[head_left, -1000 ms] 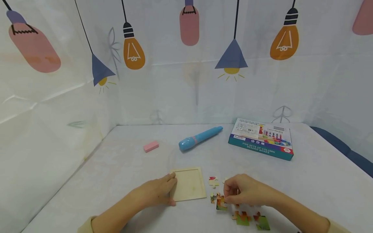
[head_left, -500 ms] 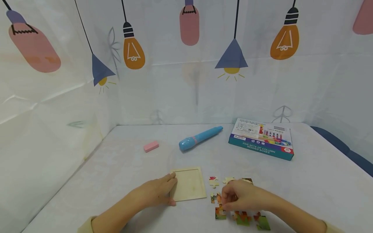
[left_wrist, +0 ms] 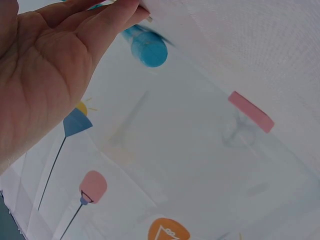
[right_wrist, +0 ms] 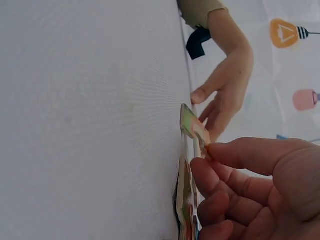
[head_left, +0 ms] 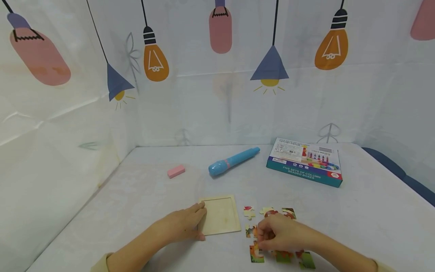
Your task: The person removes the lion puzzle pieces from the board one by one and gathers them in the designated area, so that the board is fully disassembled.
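In the head view my left hand (head_left: 186,223) rests at the left edge of a square wooden puzzle tray (head_left: 221,215), its fingers over the rim and the thumb by the lower left corner. My right hand (head_left: 280,231) pinches a corner puzzle piece (head_left: 256,257) between thumb and index finger; in the right wrist view that piece (right_wrist: 189,120) shows green and orange, close to the table. Around and partly under the right hand lie several other puzzle pieces, among them a red-flowered piece (head_left: 249,212), an orange one (head_left: 249,231) and a green-edged one (head_left: 307,260).
Toward the back of the white-covered table (head_left: 149,211) lie a pink block (head_left: 176,171), a blue toy microphone (head_left: 233,161) and a boxed bead set (head_left: 304,161). A white curtain (head_left: 193,105) printed with lamps hangs behind, and something dark blue (head_left: 387,162) stands beyond the right edge.
My right hand has moved the pinched puzzle piece slightly left and toward me, uncovering more pieces behind it. The left hand and the tray have stayed put.
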Demonstrator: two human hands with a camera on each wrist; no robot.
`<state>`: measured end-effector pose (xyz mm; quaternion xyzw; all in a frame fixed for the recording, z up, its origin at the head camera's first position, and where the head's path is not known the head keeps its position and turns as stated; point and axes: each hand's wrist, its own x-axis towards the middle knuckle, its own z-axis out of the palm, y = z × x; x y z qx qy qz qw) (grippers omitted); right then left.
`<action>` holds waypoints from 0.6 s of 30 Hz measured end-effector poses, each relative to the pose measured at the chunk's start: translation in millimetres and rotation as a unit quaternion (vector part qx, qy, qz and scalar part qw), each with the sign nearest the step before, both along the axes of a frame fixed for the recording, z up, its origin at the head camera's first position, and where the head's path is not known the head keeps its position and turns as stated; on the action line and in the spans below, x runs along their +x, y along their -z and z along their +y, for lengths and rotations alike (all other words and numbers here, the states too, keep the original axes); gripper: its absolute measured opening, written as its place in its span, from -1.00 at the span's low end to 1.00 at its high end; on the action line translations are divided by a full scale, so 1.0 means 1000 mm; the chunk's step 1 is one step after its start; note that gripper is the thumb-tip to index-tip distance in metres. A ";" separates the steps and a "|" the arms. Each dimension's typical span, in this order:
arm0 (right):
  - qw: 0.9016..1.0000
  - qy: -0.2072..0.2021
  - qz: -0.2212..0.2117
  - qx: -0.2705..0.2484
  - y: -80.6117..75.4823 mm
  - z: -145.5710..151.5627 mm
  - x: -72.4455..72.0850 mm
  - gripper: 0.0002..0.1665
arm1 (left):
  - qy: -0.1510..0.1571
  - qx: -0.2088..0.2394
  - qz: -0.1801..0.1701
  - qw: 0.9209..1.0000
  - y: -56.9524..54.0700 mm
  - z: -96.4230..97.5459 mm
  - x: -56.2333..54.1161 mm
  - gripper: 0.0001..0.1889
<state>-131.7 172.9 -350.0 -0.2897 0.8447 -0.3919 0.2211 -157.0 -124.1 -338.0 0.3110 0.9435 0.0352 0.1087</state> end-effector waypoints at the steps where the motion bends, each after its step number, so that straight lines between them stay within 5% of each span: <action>1: 1.000 0.001 0.006 0.004 0.001 0.000 0.000 -0.88 | 0.000 0.000 -0.001 1.000 0.000 0.000 0.000 -0.32; 18: 0.996 0.022 0.073 0.036 0.001 -0.002 0.001 -0.85 | -0.003 -0.007 0.004 1.000 0.002 0.001 0.001 -0.28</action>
